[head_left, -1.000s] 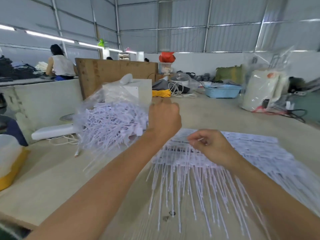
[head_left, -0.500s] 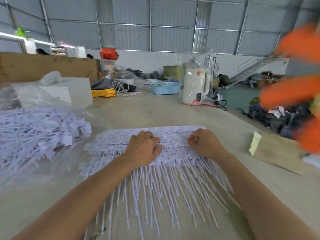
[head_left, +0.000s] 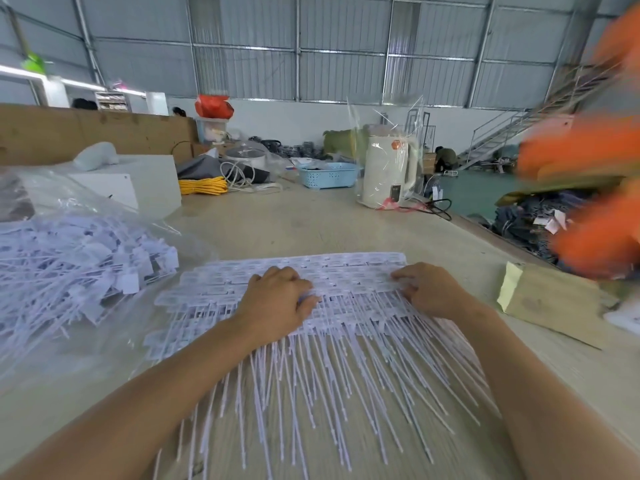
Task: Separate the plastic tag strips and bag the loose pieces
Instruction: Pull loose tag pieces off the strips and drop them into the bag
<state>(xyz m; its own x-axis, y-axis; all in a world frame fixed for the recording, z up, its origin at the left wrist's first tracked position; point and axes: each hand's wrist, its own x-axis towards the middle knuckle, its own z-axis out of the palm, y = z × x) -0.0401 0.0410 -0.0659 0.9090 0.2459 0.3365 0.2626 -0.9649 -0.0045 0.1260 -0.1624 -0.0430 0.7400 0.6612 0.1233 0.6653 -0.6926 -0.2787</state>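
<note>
On table, both hands [head_left: 277, 299] still pressing tag strips [head_left: 346, 306], view barely shifted

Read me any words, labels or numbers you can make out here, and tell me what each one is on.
No text can be read.
Tag strips: dark print on the heads, too blurred.
Loose tags in the bag: dark marks, too blurred.
Kettle: orange sticker and dark panel, too small.
White box: nothing readable.
</note>
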